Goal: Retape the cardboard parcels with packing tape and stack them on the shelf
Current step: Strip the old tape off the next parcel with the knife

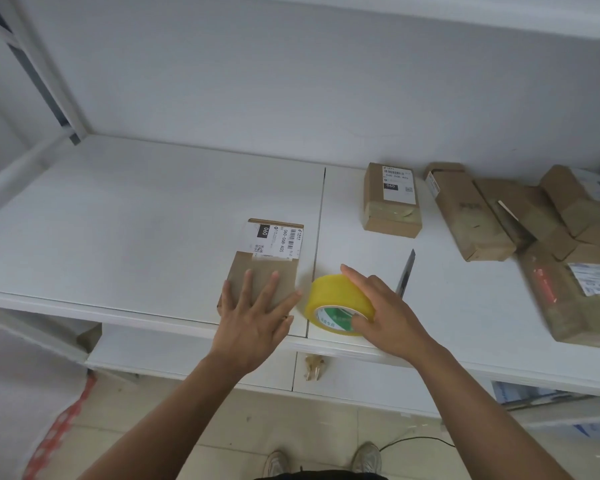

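Note:
A flat cardboard parcel (269, 251) with a white shipping label lies near the front edge of the white shelf (136, 220). My left hand (257, 313) lies flat on its near end, fingers straight and spread. Just to the right, a yellow roll of packing tape (329, 299) stands tilted on the shelf. My right hand (378, 306) holds the roll, fingers over its top and thumb at the core. A second labelled parcel (392, 202) stands further back on the right.
A box cutter (406, 271) lies just right of the tape roll. Several more cardboard parcels (520, 216) are heaped at the far right, with a large one (575, 303) near the front edge. A lower shelf and the tiled floor show below.

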Demonstrator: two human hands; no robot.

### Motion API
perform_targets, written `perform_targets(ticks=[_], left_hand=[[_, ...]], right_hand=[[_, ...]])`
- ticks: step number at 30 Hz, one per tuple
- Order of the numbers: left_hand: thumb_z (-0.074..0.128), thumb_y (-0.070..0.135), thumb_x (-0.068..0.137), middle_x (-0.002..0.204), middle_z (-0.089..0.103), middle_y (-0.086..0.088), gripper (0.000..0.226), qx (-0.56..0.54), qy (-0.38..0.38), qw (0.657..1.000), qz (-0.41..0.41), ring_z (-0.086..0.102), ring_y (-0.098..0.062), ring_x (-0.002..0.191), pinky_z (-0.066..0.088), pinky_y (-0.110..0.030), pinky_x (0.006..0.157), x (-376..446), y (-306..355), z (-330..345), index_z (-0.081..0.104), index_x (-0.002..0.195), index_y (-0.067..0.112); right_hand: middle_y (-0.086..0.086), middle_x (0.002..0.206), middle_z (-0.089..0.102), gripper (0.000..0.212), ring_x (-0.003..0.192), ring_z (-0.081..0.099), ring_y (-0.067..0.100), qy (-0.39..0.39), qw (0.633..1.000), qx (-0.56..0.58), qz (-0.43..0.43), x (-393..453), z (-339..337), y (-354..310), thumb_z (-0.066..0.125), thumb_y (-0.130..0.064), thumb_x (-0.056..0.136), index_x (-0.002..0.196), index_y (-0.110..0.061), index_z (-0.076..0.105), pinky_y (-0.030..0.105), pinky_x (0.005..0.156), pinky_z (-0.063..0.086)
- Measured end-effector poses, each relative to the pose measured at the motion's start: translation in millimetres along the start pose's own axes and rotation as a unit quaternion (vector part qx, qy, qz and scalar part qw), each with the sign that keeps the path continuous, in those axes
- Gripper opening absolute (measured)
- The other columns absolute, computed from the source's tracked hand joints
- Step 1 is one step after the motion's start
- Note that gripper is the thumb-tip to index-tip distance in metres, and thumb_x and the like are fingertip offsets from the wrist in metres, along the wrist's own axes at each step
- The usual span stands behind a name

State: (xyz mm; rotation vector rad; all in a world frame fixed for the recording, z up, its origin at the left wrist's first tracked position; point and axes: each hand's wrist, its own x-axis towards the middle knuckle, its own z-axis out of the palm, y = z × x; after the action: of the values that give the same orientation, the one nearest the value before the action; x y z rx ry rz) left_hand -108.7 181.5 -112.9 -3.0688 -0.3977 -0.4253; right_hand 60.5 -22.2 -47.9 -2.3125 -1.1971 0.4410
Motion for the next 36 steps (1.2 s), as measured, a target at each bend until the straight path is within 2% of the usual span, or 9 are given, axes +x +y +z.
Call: perform_targets(ticks=[7, 12, 15, 21, 25, 27, 30, 33, 36], left_hand=[[0.016, 0.047, 0.105, 0.156, 0.041, -0.005, 0.049, -0.126, 0.013, 0.987, -0.103, 0.038, -0.045, 0.140, 0.034, -0.065, 0.106, 2.3, 6.6, -17.8, 0.030, 0.151, 0.038], [0.018, 0.044, 0.104, 0.158, 0.028, 0.012, 0.054, -0.320, 0.126, 0.915, -0.212, 0.026, -0.015, 0.147, 0.035, -0.042, 0.114, 7.7, 16.1, -36.9, 0.030, 0.154, 0.031], [0.018, 0.052, 0.101, 0.157, 0.030, 0.016, 0.047, -0.403, 0.163, 0.863, -0.257, 0.029, 0.000, 0.143, 0.034, -0.027, 0.111, 1.3, 10.7, -40.2, 0.027, 0.147, 0.048], [0.025, 0.048, 0.102, 0.153, 0.044, 0.003, 0.040, -0.473, 0.201, 0.819, -0.253, 0.037, -0.010, 0.143, 0.035, -0.041, 0.117, -12.6, -9.4, -38.5, 0.034, 0.137, 0.068], [0.027, 0.043, 0.104, 0.148, 0.049, -0.002, 0.042, -0.492, 0.225, 0.796, -0.273, 0.043, -0.018, 0.140, 0.038, -0.053, 0.113, -17.6, -19.0, -30.2, 0.044, 0.143, 0.043], [0.028, 0.037, 0.104, 0.151, 0.046, -0.004, 0.044, -0.476, 0.241, 0.799, -0.278, 0.041, -0.020, 0.141, 0.038, -0.050, 0.113, -19.8, -23.8, -29.8, 0.046, 0.144, 0.028], [0.029, 0.031, 0.104, 0.157, 0.036, 0.005, 0.045, -0.442, 0.248, 0.821, -0.263, 0.033, -0.009, 0.145, 0.035, -0.027, 0.115, -17.5, -27.5, -42.2, 0.038, 0.148, 0.024], [0.035, 0.021, 0.100, 0.139, 0.052, 0.011, 0.050, -0.450, 0.213, 0.843, -0.203, 0.047, -0.005, 0.131, 0.045, -0.031, 0.105, -15.4, -26.2, -53.1, 0.034, 0.150, 0.023], [0.048, 0.036, 0.088, 0.149, 0.046, 0.002, 0.067, -0.353, 0.170, 0.899, -0.198, 0.043, -0.020, 0.138, 0.051, -0.040, 0.100, -13.2, -27.1, -46.4, 0.033, 0.151, 0.019]], right_hand=[[-0.024, 0.142, 0.033, 0.093, 0.126, 0.038, 0.000, 0.089, 0.987, 0.134, -0.020, 10.8, -16.0, -28.6, 0.071, -0.011, 0.085, 0.138, -0.064, 0.016, 0.027, 0.101, 0.039], [-0.017, 0.136, 0.039, 0.082, 0.117, 0.040, 0.001, 0.124, 0.979, 0.153, -0.052, 39.1, -30.3, -71.7, 0.072, -0.007, 0.080, 0.148, -0.033, 0.034, 0.027, 0.099, 0.039], [-0.016, 0.131, 0.043, 0.072, 0.114, 0.044, 0.004, 0.125, 0.976, 0.166, -0.071, 51.9, -24.3, -89.3, 0.068, -0.017, 0.077, 0.143, -0.028, 0.041, 0.027, 0.097, 0.040], [-0.016, 0.125, 0.046, 0.070, 0.111, 0.047, 0.007, 0.105, 0.970, 0.205, -0.082, 68.7, -16.9, -111.0, 0.076, -0.010, 0.080, 0.136, -0.034, 0.043, 0.024, 0.093, 0.042], [-0.017, 0.119, 0.049, 0.070, 0.109, 0.053, 0.004, 0.071, 0.947, 0.306, -0.074, 66.8, -6.8, -117.5, 0.078, -0.031, 0.073, 0.124, -0.054, 0.037, 0.016, 0.084, 0.050], [-0.010, 0.120, 0.055, 0.064, 0.109, 0.058, 0.007, 0.052, 0.932, 0.355, -0.054, 65.1, 7.5, -116.2, 0.079, -0.030, 0.072, 0.121, -0.051, 0.044, 0.021, 0.083, 0.053], [-0.007, 0.108, 0.062, 0.051, 0.095, 0.064, 0.001, 0.048, 0.919, 0.391, -0.032, 66.7, 25.5, -116.9, 0.082, -0.013, 0.078, 0.111, -0.036, 0.051, 0.020, 0.075, 0.053], [-0.006, 0.105, 0.065, 0.045, 0.094, 0.066, 0.004, 0.058, 0.915, 0.399, -0.009, 70.3, 32.2, -114.9, 0.079, -0.007, 0.081, 0.109, -0.032, 0.053, 0.020, 0.074, 0.053], [-0.003, 0.109, 0.066, 0.045, 0.100, 0.066, 0.010, 0.065, 0.920, 0.387, 0.001, 71.9, 34.7, -110.7, 0.079, -0.011, 0.082, 0.114, -0.029, 0.053, 0.022, 0.079, 0.054]])
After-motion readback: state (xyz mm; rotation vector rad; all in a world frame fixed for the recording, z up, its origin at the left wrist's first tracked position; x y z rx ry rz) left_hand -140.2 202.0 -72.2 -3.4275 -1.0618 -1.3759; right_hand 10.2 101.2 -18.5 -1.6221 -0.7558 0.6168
